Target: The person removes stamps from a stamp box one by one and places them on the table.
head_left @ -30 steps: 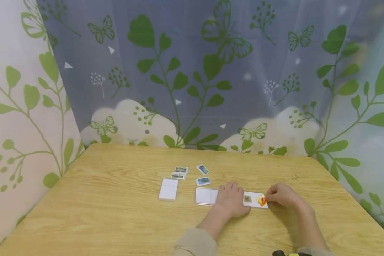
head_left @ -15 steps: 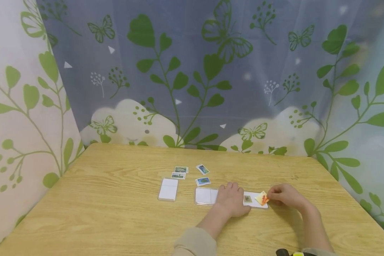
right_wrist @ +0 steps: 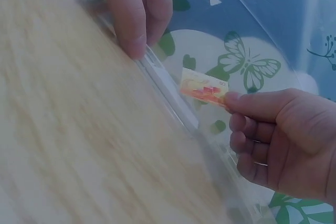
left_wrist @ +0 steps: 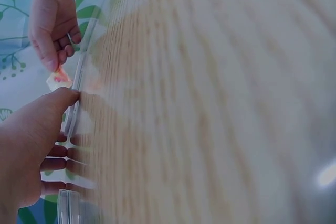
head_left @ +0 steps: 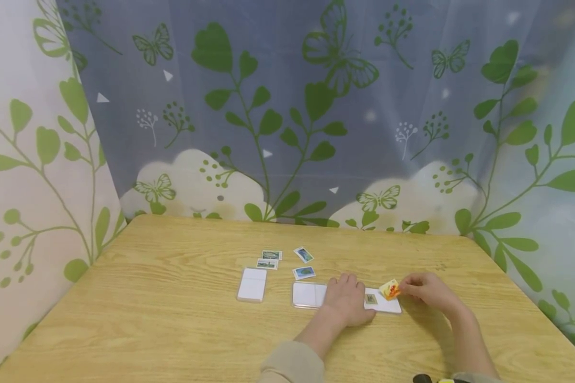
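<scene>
My right hand point(head_left: 431, 293) pinches a yellow and orange stamp point(head_left: 389, 290) by its edge, between thumb and finger. In the right wrist view the stamp point(right_wrist: 205, 86) is tilted, close over the edge of a white card strip point(right_wrist: 176, 98). My left hand point(head_left: 346, 302) rests flat across the middle of the strip, fingers stretched out, hiding that part. On the strip's right end point(head_left: 385, 306), a small brownish stamp point(head_left: 371, 299) lies beside the left hand. A clear case with a white insert point(head_left: 309, 295) shows left of that hand.
Another clear case with a white insert point(head_left: 252, 284) lies further left on the wooden table point(head_left: 172, 319). Behind it are two overlapping greenish stamps point(head_left: 267, 263), and two bluish stamps point(head_left: 304, 273) lie to their right. A patterned curtain point(head_left: 278, 106) rises behind the table.
The yellow and orange stamp, first low over the strip's right end, has been raised and tilted by my right hand, a little towards the back. My left hand has stayed in place.
</scene>
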Demonstrator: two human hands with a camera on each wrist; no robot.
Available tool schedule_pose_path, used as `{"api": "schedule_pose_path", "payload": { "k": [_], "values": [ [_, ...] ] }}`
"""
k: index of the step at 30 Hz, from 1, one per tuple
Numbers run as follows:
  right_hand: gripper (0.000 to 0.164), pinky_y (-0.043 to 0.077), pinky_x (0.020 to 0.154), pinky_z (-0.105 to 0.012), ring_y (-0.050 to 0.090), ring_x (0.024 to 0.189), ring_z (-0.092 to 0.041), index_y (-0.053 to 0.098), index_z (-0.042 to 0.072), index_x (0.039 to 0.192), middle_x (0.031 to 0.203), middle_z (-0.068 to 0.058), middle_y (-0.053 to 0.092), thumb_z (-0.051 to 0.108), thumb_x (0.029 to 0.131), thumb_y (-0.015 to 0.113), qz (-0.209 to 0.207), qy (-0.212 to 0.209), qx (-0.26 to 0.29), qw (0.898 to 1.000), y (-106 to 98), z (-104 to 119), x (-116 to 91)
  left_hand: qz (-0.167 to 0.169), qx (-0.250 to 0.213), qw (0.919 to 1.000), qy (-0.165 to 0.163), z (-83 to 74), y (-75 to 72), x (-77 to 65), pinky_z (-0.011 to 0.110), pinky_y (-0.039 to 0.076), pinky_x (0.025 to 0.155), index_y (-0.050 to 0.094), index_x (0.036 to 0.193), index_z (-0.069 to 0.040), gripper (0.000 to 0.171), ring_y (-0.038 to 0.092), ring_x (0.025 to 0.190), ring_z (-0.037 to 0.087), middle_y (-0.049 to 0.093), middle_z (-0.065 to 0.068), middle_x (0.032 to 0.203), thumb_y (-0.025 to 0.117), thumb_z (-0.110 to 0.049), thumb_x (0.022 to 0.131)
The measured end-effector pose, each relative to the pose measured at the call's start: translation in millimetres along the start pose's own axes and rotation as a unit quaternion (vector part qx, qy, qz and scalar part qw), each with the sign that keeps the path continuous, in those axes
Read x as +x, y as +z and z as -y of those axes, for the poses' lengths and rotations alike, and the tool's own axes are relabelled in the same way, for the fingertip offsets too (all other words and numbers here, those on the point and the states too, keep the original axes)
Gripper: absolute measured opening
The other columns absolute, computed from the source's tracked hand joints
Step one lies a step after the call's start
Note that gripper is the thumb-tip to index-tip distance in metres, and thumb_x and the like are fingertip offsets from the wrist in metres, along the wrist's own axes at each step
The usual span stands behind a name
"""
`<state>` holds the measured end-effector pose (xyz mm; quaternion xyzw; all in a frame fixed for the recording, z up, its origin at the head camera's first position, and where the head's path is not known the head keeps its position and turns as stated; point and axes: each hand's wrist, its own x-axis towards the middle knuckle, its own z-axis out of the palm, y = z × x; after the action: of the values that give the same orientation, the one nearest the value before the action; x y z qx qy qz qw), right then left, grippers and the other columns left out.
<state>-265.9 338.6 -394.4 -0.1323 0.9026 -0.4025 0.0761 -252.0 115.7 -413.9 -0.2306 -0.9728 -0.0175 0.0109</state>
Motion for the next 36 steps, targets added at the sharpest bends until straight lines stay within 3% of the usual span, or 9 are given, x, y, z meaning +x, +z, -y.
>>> {"api": "schedule_pose_path", "payload": {
  "k": [9, 17, 20, 22, 24, 28, 36],
  "values": [
    [0.026, 0.039, 0.054, -0.026, 0.043, 0.06, -0.013, 0.063, -0.005, 0.097, 0.068, -0.003, 0.047, 0.021, 0.092, 0.057, -0.043, 0.02, 0.015, 0.999, 8.3, 6.3, 7.3, 0.003, 0.01, 0.9999, 0.004, 0.0, 1.8, 0.0, 0.035, 0.033, 0.099, 0.053, 0.124, -0.021, 0.063, 0.041, 0.117, 0.013, 0.048, -0.005, 0.122, 0.047, -0.067, 0.082],
    [0.033, 0.036, 0.047, -0.025, 0.031, 0.045, -0.007, 0.06, -0.007, 0.106, 0.051, 0.005, 0.035, 0.023, 0.094, 0.054, -0.072, 0.053, 0.047, 0.995, 9.3, 8.7, 17.2, 0.002, 0.008, 1.0, 0.003, -0.2, 1.7, -1.0, 0.035, 0.033, 0.099, 0.053, 0.124, -0.021, 0.062, 0.041, 0.117, 0.012, 0.048, -0.006, 0.123, 0.048, -0.067, 0.082],
    [0.034, 0.039, 0.053, -0.027, 0.034, 0.045, -0.009, 0.06, -0.006, 0.107, 0.064, -0.001, 0.053, 0.024, 0.094, 0.054, -0.086, 0.055, 0.025, 0.994, 8.5, 11.1, 22.9, 0.002, 0.007, 1.0, 0.003, 0.2, 0.9, -0.9, 0.035, 0.033, 0.099, 0.053, 0.124, -0.021, 0.062, 0.041, 0.118, 0.011, 0.048, -0.006, 0.123, 0.048, -0.067, 0.082],
    [0.034, 0.041, 0.06, -0.03, 0.042, 0.054, -0.012, 0.061, -0.005, 0.108, 0.083, -0.011, 0.061, 0.025, 0.094, 0.054, -0.093, 0.052, 0.002, 0.994, 8.0, 13.7, 26.3, 0.003, 0.006, 1.0, 0.002, 0.3, 0.7, -0.5, 0.035, 0.033, 0.099, 0.053, 0.124, -0.021, 0.062, 0.041, 0.118, 0.011, 0.048, -0.006, 0.123, 0.048, -0.066, 0.082],
    [0.034, 0.042, 0.069, -0.033, 0.048, 0.068, -0.016, 0.062, -0.004, 0.106, 0.105, -0.017, 0.061, 0.027, 0.093, 0.054, -0.1, 0.048, -0.024, 0.994, 7.9, 16.6, 29.2, 0.003, 0.006, 1.0, 0.002, 0.3, 0.0, -0.3, 0.034, 0.033, 0.099, 0.053, 0.125, -0.021, 0.062, 0.04, 0.118, 0.011, 0.048, -0.006, 0.123, 0.048, -0.066, 0.082],
    [0.031, 0.042, 0.072, -0.035, 0.051, 0.085, -0.023, 0.063, -0.005, 0.102, 0.104, -0.02, 0.061, 0.024, 0.093, 0.055, -0.107, 0.047, -0.045, 0.992, 9.6, 19.7, 35.8, 0.003, 0.006, 1.0, 0.001, -0.1, -0.4, 0.3, 0.034, 0.033, 0.098, 0.053, 0.125, -0.021, 0.062, 0.041, 0.117, 0.011, 0.048, -0.006, 0.122, 0.048, -0.066, 0.082],
    [0.027, 0.042, 0.07, -0.038, 0.053, 0.085, -0.027, 0.064, -0.005, 0.097, 0.095, -0.017, 0.063, 0.02, 0.092, 0.055, -0.125, 0.056, -0.069, 0.988, 14.7, 14.0, 50.1, 0.006, 0.012, 0.9999, 0.002, 0.0, 1.7, 0.1, 0.034, 0.034, 0.097, 0.053, 0.125, -0.021, 0.063, 0.041, 0.116, 0.011, 0.048, -0.006, 0.122, 0.047, -0.067, 0.082]
  ]
}}
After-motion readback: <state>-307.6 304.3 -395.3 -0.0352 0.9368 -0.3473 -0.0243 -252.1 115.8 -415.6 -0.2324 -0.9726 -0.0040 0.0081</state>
